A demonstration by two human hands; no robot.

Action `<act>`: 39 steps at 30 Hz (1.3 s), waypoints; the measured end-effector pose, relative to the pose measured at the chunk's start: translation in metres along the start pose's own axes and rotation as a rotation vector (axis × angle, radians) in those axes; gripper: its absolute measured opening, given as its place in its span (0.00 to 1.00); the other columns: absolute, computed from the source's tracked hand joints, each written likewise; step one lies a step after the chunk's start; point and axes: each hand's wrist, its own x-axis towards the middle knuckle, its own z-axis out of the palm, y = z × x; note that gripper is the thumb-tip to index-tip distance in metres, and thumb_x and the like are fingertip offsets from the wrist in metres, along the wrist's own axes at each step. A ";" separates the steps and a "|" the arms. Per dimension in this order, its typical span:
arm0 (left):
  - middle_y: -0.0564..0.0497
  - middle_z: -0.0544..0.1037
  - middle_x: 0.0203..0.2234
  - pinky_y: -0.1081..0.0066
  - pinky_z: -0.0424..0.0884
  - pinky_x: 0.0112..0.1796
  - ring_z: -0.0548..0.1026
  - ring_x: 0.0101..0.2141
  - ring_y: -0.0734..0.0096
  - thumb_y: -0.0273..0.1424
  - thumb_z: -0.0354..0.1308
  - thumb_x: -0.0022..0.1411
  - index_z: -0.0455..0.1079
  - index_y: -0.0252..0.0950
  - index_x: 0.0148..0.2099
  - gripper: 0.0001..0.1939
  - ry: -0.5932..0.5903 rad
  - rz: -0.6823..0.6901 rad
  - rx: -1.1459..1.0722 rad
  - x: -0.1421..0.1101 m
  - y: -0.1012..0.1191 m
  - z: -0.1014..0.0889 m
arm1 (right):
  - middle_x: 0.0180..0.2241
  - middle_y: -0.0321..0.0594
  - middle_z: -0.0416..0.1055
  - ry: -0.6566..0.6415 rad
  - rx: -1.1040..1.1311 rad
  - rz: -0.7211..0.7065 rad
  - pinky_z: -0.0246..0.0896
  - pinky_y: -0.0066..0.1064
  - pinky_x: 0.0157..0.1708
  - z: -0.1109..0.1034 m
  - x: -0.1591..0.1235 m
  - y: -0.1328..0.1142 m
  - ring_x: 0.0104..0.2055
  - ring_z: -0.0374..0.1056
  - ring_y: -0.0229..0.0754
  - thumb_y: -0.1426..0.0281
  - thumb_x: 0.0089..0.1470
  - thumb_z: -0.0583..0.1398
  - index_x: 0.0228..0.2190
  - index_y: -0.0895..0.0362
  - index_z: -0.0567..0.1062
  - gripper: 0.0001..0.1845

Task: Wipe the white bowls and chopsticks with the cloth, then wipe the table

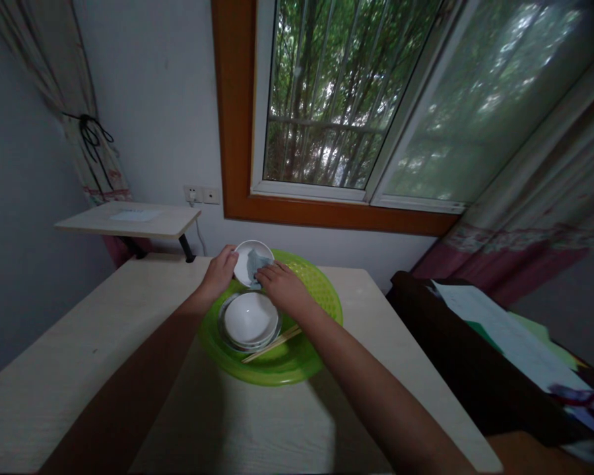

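My left hand grips the left rim of a white bowl, held tilted above the far side of a green plastic basket. Inside that bowl, a grey-blue cloth is pressed by my right hand, whose fingers are bent over it. Nearer to me, a stack of white bowls sits in the basket. A pair of wooden chopsticks lies beside the stack, partly behind my right forearm.
The basket stands on a pale wooden table. A small raised shelf is at the back left, near a wall socket. To the right are a dark brown piece of furniture and papers. A window is behind.
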 end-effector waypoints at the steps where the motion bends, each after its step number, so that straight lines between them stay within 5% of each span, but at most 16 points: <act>1: 0.48 0.78 0.35 0.66 0.68 0.39 0.74 0.36 0.62 0.42 0.44 0.69 0.70 0.37 0.48 0.19 -0.001 0.001 -0.005 0.000 -0.001 0.000 | 0.54 0.49 0.75 0.003 -0.007 0.007 0.52 0.47 0.67 0.000 -0.001 0.000 0.58 0.68 0.48 0.75 0.67 0.56 0.53 0.58 0.76 0.15; 12: 0.47 0.76 0.35 0.66 0.69 0.38 0.74 0.35 0.61 0.44 0.44 0.69 0.70 0.37 0.45 0.19 -0.046 0.004 -0.105 0.002 -0.004 -0.001 | 0.59 0.55 0.70 0.057 -0.017 0.080 0.41 0.52 0.70 0.001 -0.001 -0.003 0.66 0.60 0.53 0.75 0.65 0.55 0.56 0.62 0.72 0.19; 20: 0.46 0.78 0.37 0.64 0.70 0.41 0.75 0.38 0.60 0.42 0.44 0.70 0.72 0.37 0.49 0.19 -0.012 0.010 -0.021 0.000 -0.004 0.000 | 0.43 0.51 0.78 -0.068 0.128 0.028 0.61 0.43 0.56 -0.008 0.001 -0.006 0.49 0.71 0.53 0.68 0.57 0.63 0.45 0.61 0.79 0.15; 26: 0.46 0.79 0.42 0.64 0.70 0.47 0.76 0.43 0.60 0.43 0.43 0.70 0.71 0.37 0.51 0.21 -0.015 0.056 0.016 -0.001 -0.002 -0.001 | 0.54 0.51 0.76 -0.042 0.354 -0.104 0.61 0.40 0.59 0.002 -0.003 -0.002 0.54 0.72 0.50 0.71 0.56 0.60 0.59 0.61 0.72 0.29; 30: 0.46 0.80 0.43 0.64 0.70 0.47 0.76 0.44 0.61 0.43 0.42 0.71 0.70 0.37 0.52 0.21 -0.011 0.078 0.026 -0.001 -0.002 -0.001 | 0.58 0.49 0.73 -0.012 0.441 -0.112 0.61 0.40 0.60 0.006 -0.003 0.000 0.57 0.71 0.48 0.74 0.59 0.56 0.61 0.59 0.70 0.28; 39: 0.46 0.80 0.42 0.64 0.70 0.45 0.76 0.42 0.60 0.44 0.44 0.70 0.70 0.37 0.53 0.22 -0.015 0.082 0.025 0.000 -0.007 0.001 | 0.46 0.51 0.79 -0.122 0.202 0.033 0.65 0.39 0.51 -0.007 0.004 -0.006 0.49 0.73 0.52 0.68 0.61 0.59 0.49 0.61 0.78 0.16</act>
